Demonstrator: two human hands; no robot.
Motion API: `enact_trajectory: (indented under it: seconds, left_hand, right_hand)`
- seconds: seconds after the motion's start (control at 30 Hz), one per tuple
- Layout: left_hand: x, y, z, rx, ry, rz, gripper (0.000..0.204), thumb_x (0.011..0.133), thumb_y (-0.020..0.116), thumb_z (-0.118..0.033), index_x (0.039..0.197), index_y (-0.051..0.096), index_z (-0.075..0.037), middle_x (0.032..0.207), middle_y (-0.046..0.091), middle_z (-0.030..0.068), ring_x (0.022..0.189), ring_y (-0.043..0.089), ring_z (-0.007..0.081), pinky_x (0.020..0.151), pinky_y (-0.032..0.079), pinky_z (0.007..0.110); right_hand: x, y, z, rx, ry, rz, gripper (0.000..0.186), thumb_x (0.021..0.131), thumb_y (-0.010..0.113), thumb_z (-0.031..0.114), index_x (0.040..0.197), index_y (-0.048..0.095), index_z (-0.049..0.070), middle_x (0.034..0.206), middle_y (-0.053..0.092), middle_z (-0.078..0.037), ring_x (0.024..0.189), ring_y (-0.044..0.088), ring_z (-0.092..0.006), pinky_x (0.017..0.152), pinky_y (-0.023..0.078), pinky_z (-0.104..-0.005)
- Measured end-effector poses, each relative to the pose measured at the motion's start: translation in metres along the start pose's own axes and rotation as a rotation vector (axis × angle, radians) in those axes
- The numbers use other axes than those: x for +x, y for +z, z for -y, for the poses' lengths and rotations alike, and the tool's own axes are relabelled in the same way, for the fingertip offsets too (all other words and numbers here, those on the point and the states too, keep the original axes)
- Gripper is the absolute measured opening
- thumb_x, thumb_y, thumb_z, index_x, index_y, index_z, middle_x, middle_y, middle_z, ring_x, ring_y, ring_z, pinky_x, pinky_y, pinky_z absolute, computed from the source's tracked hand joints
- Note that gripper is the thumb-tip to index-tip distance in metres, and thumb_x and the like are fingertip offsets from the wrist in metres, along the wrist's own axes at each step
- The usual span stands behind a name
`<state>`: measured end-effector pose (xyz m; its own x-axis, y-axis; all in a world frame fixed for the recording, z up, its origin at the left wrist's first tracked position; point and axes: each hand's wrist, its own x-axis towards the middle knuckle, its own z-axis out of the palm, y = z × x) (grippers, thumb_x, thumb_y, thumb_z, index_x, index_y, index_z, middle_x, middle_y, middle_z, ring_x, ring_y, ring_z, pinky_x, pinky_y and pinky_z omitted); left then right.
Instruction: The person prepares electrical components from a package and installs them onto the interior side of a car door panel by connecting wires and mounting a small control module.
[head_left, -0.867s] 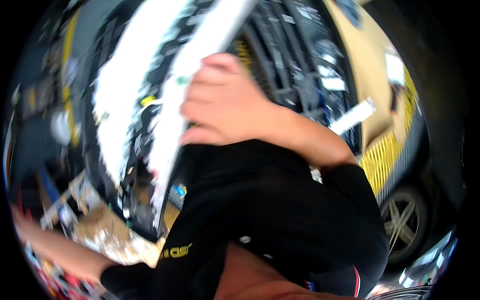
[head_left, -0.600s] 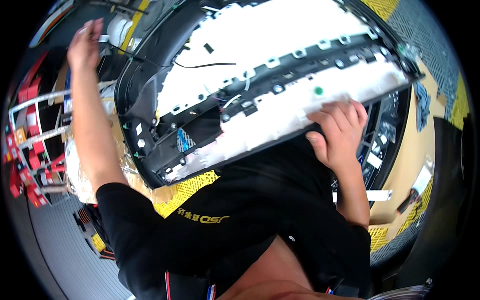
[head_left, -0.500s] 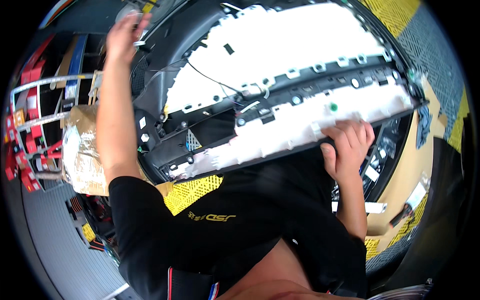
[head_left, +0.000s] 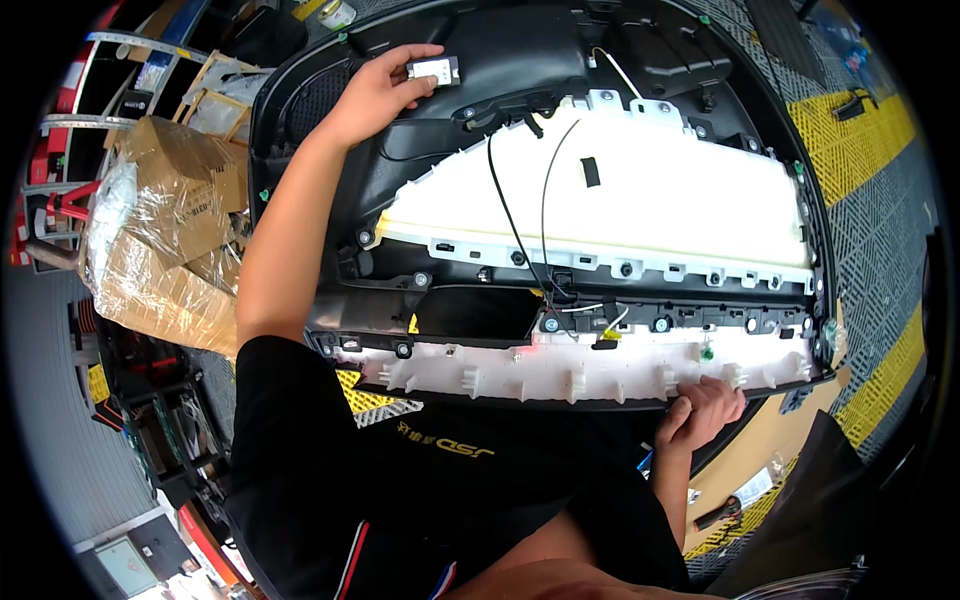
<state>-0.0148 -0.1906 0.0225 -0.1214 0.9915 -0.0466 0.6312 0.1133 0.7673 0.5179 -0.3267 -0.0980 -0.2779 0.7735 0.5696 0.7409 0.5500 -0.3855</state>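
Observation:
A black car door panel [head_left: 640, 45] lies back side up before me, with a white pad [head_left: 680, 190] over its middle. My left hand [head_left: 388, 88] is at the panel's far left, pinching a small black module [head_left: 434, 72] with a white label between thumb and fingers. I cannot tell whether the module touches the panel. At the near edge, my right hand [head_left: 705, 412] is closed round the panel's rim, right of the middle. Thin black wires [head_left: 505, 205] run across the pad toward a short white wire [head_left: 590, 308] and a bit of yellow tape.
A plastic-wrapped cardboard box [head_left: 165, 260] stands left of the panel, in front of shelves with red boxes. Cardboard [head_left: 745, 460] lies at the near right, with a black-handled tool [head_left: 715, 515] on it. Grey and yellow floor tiles [head_left: 850, 150] show at the right.
My left hand has come inward over the panel's far left, and the module now shows plainly. The view has shifted, so the panel looks more level. My right hand stays at the near rim.

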Motion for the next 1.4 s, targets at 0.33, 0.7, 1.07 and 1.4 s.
enact_trajectory:
  seconds: [0.33, 0.7, 1.07, 1.4]
  left_hand:
    - [-0.095, -0.017, 0.019, 0.149, -0.169, 0.223, 0.044, 0.092, 0.069, -0.001, 0.134, 0.057, -0.003, 0.12, 0.062, 0.0032, 0.099, 0.06, 0.0073, 0.088, 0.051, 0.025]
    - [-0.125, 0.018, 0.034, 0.071, -0.233, -0.063, 0.033, 0.098, 0.064, -0.008, 0.127, 0.049, 0.0, 0.096, 0.067, 0.0097, 0.08, 0.065, 0.0119, 0.073, 0.052, 0.027]
    - [-0.102, 0.052, -0.039, -0.308, 0.143, -0.254, 0.03, 0.095, 0.063, 0.005, 0.121, 0.051, -0.002, 0.123, 0.064, 0.0151, 0.105, 0.067, 0.0179, 0.093, 0.053, 0.028]
    - [-0.041, 0.143, -0.073, -0.174, 0.29, -0.34, 0.034, 0.101, 0.066, -0.014, 0.128, 0.06, 0.004, 0.113, 0.071, 0.0065, 0.098, 0.062, 0.0113, 0.093, 0.046, 0.023]
  right_hand:
    - [-0.001, 0.001, 0.002, -0.001, 0.017, 0.009, 0.03, 0.101, 0.046, 0.03, 0.086, 0.063, 0.011, 0.085, 0.062, -0.006, 0.091, 0.062, -0.0275, 0.105, 0.031, -0.0511]
    - [0.012, -0.005, 0.003, -0.012, -0.041, 0.023, 0.033, 0.101, 0.046, 0.033, 0.088, 0.066, 0.01, 0.087, 0.064, -0.005, 0.095, 0.063, -0.0272, 0.107, 0.031, -0.0501]
    - [0.001, -0.002, 0.002, -0.045, -0.018, 0.039, 0.031, 0.101, 0.046, 0.03, 0.091, 0.066, 0.009, 0.091, 0.066, -0.007, 0.097, 0.063, -0.0288, 0.106, 0.033, -0.0519]
    - [-0.007, -0.002, 0.008, 0.034, 0.053, 0.001, 0.024, 0.087, 0.066, 0.034, 0.091, 0.068, 0.011, 0.09, 0.065, -0.004, 0.098, 0.062, -0.0276, 0.102, 0.035, -0.0509]
